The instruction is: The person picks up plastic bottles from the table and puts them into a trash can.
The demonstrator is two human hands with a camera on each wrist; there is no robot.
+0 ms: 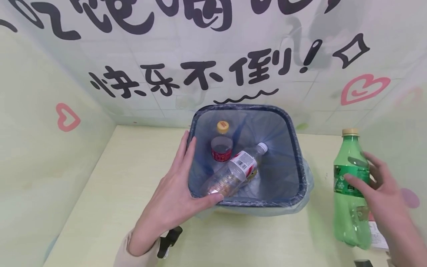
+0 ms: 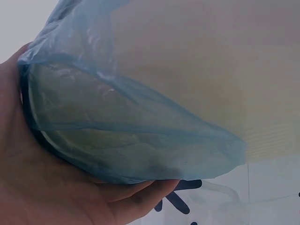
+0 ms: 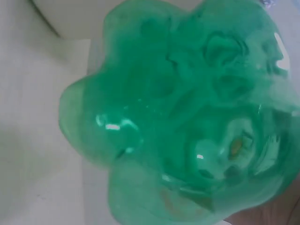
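A trash bin (image 1: 293, 155) with a dark rim and a bluish plastic bag (image 2: 140, 136) over it stands near the back wall. My left hand (image 1: 176, 193) holds its near left corner, thumb across the near rim and fingers along the left side. At the far right, my right hand (image 1: 383, 189) grips a green Sprite bottle (image 1: 350, 211) round its label. The bottle is upright with a yellowish cap; its lobed base (image 3: 154, 108) fills the right wrist view. Inside the bin are a clear bottle with a white cap (image 1: 245, 163) and one with a yellow cap (image 1: 222, 142).
The bin stands on a pale yellow tabletop (image 1: 133, 167). Walls with lettering and pink hearts enclose it at the back (image 1: 200, 100) and both sides. A red and white item (image 1: 377, 233) lies partly hidden behind the green bottle and right hand.
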